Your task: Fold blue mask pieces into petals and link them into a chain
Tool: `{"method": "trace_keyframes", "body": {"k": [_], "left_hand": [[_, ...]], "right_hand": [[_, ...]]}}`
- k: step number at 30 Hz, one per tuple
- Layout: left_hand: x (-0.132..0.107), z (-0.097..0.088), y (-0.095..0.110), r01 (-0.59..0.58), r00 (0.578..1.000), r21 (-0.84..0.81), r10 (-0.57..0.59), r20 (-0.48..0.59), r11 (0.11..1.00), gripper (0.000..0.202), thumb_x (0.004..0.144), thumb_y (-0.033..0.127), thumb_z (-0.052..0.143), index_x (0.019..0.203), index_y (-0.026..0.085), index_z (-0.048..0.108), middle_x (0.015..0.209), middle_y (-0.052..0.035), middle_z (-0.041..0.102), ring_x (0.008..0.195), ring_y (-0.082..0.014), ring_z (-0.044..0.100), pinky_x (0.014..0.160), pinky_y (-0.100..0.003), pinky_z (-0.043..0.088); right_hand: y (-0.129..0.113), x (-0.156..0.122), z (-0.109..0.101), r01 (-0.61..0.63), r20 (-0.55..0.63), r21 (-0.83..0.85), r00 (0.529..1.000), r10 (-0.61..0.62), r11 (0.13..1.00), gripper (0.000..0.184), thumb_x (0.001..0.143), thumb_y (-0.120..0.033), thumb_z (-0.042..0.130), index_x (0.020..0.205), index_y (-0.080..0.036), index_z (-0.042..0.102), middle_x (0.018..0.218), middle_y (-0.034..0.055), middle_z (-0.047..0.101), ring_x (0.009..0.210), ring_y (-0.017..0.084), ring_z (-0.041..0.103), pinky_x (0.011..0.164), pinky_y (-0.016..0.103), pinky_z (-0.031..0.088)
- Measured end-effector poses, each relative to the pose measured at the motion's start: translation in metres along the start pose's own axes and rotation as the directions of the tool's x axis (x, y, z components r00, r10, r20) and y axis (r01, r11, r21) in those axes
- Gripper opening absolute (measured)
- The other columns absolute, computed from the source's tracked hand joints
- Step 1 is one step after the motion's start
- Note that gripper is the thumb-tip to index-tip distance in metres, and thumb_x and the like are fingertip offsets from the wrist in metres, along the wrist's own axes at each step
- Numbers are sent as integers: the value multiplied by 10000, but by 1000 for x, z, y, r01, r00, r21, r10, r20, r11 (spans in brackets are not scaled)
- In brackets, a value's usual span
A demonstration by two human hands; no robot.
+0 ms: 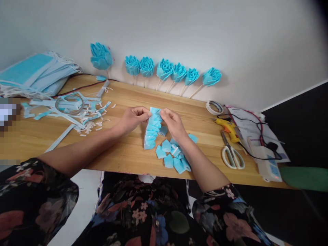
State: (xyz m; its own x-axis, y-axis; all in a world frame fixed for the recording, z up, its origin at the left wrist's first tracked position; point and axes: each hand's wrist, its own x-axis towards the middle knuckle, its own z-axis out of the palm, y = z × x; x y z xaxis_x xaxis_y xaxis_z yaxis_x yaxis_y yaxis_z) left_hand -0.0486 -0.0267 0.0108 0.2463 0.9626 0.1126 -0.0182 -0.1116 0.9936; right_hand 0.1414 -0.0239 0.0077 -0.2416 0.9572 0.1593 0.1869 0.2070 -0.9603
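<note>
A strip of overlapping folded blue petals (pixel 153 129) runs toward me over the middle of the table. At its far end, my left hand (pixel 135 118) pinches the left edge between thumb and fingers. Opposite it, the fingers of my right hand (pixel 173 123) are closed on the right edge of the same end. Below my right wrist lies a loose pile of folded blue petals (pixel 169 160), partly covered by my forearm. Another folded petal (pixel 163 130) sits just right of the strip.
Several blue flowers on sticks (pixel 164 69) lean against the wall. Face masks (pixel 33 73) are stacked at left, near cut scraps (pixel 88 119) and a tape roll (pixel 69 104). At right are white tape (pixel 214 107), a yellow glue gun (pixel 229 128), scissors (pixel 232 155) and a power strip (pixel 268 164).
</note>
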Motion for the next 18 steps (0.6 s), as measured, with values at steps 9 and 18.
{"method": "trace_keyframes", "body": {"k": [9, 18], "left_hand": [[1, 0, 2, 29, 995, 4, -29, 98, 1000, 393, 818, 515, 670, 669, 154, 625, 628, -7, 612, 595, -122, 549, 622, -258, 445], [1, 2, -3, 42, 997, 2, -42, 65, 999, 320, 746, 442, 742, 666, 151, 635, 599, 11, 589, 556, -96, 502, 583, -236, 408]], "right_hand": [[-1, 1, 0, 63, -83, -79, 994, -69, 995, 442, 885, -572, 559, 639, -209, 498, 598, -34, 454, 599, 112, 410, 581, 261, 347], [2, 1, -3, 95, -81, 16, 992, -94, 995, 478, 917, -591, 505, 636, -205, 525, 650, -14, 494, 638, 122, 460, 642, 278, 393]]}}
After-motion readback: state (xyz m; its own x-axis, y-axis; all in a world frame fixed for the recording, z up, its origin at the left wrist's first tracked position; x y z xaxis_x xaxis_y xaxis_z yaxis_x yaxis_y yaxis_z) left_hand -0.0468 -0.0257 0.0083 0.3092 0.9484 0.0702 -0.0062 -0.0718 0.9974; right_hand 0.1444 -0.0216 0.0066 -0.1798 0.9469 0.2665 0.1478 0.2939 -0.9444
